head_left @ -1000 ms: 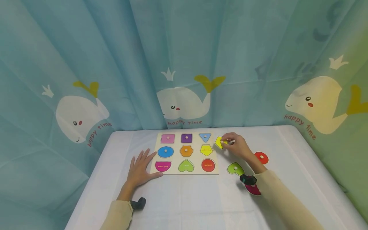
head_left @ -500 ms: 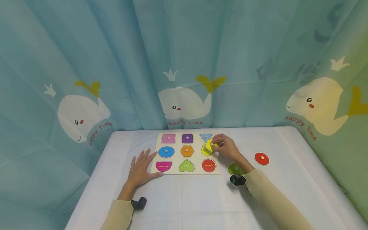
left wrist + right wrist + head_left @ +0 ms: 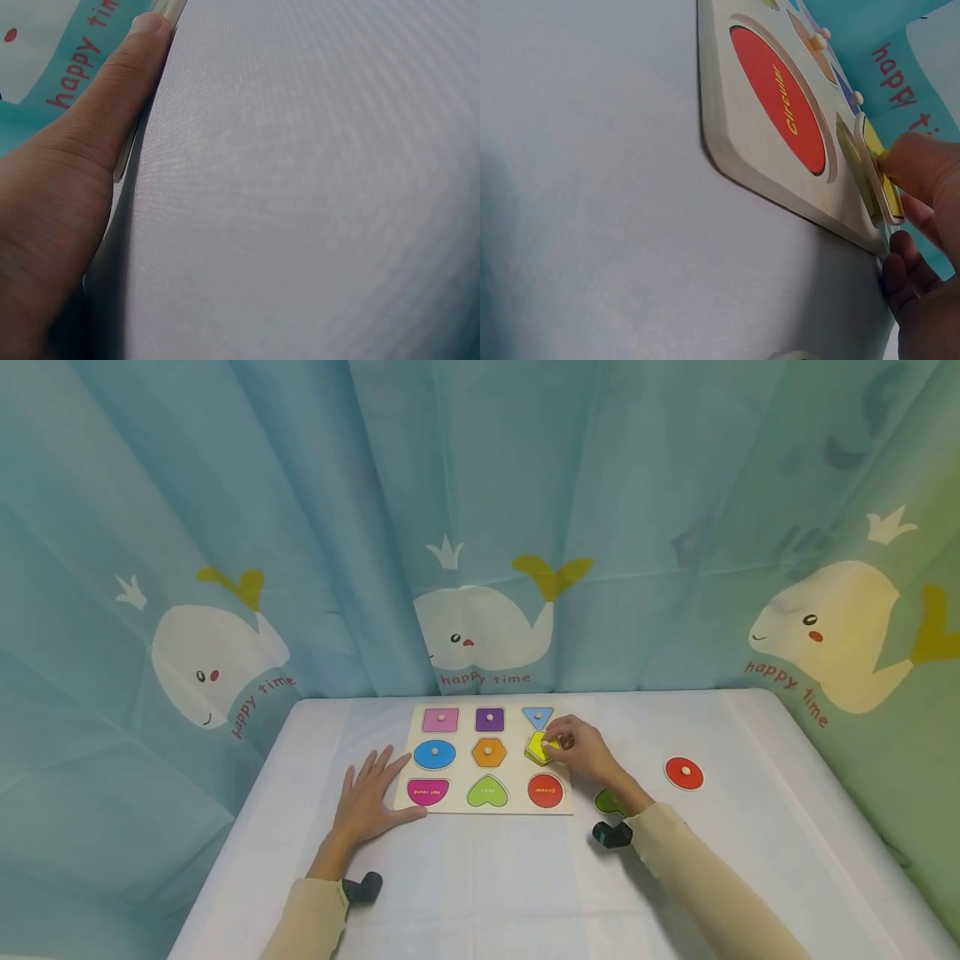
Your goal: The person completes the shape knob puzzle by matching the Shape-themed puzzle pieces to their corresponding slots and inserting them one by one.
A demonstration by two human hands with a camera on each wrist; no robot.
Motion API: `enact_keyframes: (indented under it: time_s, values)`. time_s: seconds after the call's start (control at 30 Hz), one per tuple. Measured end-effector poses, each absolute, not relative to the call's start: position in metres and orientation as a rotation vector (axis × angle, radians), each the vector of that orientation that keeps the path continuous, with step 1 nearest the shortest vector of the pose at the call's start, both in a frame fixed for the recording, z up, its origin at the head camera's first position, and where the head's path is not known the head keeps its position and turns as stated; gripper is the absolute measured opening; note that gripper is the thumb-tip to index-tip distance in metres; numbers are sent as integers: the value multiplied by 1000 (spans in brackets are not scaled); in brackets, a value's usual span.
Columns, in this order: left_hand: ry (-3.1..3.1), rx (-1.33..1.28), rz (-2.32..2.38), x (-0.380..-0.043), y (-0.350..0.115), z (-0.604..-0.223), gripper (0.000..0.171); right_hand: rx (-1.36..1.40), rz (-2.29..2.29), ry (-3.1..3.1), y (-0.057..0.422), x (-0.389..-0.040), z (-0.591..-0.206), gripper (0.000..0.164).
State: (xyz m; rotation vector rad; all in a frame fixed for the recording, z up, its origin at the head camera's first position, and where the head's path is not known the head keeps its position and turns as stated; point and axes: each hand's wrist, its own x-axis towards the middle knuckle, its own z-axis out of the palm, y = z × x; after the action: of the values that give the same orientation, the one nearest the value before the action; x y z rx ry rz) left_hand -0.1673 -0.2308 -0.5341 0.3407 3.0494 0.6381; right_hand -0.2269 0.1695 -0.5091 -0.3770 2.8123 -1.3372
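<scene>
1. Left hand (image 3: 367,802) – fingers spread, gripping nothing – touches the left edge of the board (image 3: 458,793), thumb along its near edge.
2. On the worktop (image 3: 480,877), the green heart (image 3: 609,803) lies partly hidden under the right wrist. The board's near row shows printed recesses: half round, heart, circular.
3. Farther back, the right hand (image 3: 581,750) pinches the yellow pentagon (image 3: 535,748) by its knob between thumb and finger. The red disc (image 3: 684,773) lies to that hand's right.
4. The relation that counts, I judge: the pentagon sits raised just over its recess (image 3: 857,169), slightly off it, with no clear long axis; whether its corners line up, I cannot tell. The right hand is much the nearer.
5. Farthest, the pink (image 3: 432,725) and purple (image 3: 482,726) squares and blue triangle (image 3: 531,713) fill the back row.
</scene>
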Motion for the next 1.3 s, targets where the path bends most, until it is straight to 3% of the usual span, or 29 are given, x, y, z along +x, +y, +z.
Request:
enact_keyframes:
  time_s: [1.3]
  values:
    - [3064, 362, 650, -168, -230, -536, 101, -333, -1288, 2776, 166, -231, -520, 7]
